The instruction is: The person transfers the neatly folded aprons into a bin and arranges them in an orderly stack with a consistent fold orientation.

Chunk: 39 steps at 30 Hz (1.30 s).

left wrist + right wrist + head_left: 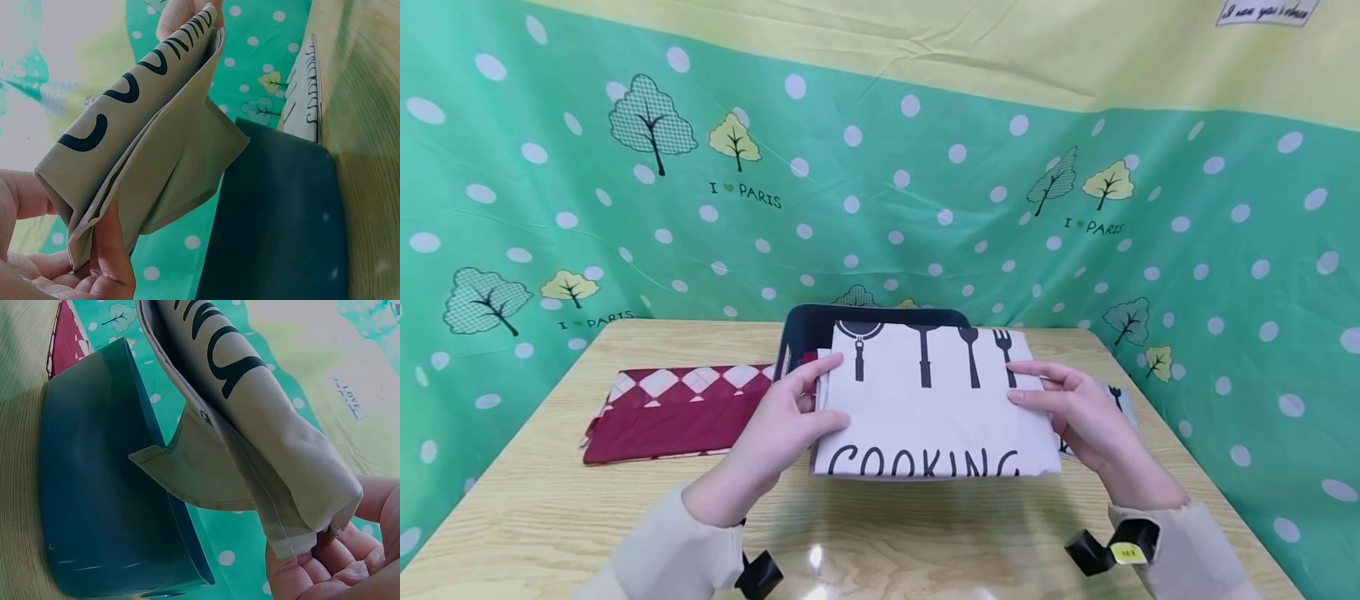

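Both hands hold up a folded white printed cloth (925, 417), with dark kitchen tools and the word COOKING on its face. My left hand (786, 421) grips its left edge, thumb on the front and fingers behind. At the opposite edge, my right hand (1078, 408) holds it the same way. Seen from the left wrist, the cloth (144, 106) is folded in layers, and a loose flap hangs from its underside. That flap reaches over the rim of a dark blue bin (106, 487) in the right wrist view. From the head, the cloth hides most of the bin.
A folded red cloth with white diamonds (677, 421) lies on the wooden table (880, 542) to the left of the bin. Another white printed cloth (1123, 404) lies at the right, partly behind my right hand. A green dotted curtain (880, 208) surrounds the table's back and sides.
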Available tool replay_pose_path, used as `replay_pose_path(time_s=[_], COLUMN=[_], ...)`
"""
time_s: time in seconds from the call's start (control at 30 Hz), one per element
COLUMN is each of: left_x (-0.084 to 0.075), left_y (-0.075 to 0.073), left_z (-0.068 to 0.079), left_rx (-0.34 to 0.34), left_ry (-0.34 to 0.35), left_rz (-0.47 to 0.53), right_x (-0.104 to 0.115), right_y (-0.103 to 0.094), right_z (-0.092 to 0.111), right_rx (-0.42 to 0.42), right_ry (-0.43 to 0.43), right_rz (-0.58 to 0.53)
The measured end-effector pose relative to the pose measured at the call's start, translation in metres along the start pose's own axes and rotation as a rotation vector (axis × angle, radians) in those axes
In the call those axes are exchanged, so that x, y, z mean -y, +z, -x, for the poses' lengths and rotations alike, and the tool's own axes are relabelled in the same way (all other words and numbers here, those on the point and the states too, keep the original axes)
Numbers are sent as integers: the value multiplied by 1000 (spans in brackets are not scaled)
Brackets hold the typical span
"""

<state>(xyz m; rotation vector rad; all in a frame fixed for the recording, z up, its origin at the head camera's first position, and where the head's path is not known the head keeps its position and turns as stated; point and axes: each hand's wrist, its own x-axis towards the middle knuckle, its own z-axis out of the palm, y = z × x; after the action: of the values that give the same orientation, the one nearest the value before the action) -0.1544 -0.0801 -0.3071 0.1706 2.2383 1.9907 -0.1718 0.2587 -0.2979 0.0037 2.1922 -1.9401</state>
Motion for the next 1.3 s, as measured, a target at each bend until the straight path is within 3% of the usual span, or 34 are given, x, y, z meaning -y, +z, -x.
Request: replay_pose_path(time_s=[0.63, 1.3], left_x=[-5, -6], left_y=[-3, -17], left_z=[-10, -32], left_rx=[-17, -36], left_ry=[-28, -71], left_rz=[-67, -118], right_x=[9, 15], right_y=[3, 12], right_z=[-12, -38], right_rx=[3, -23], right_ry=[25, 34], right_rz=[11, 5])
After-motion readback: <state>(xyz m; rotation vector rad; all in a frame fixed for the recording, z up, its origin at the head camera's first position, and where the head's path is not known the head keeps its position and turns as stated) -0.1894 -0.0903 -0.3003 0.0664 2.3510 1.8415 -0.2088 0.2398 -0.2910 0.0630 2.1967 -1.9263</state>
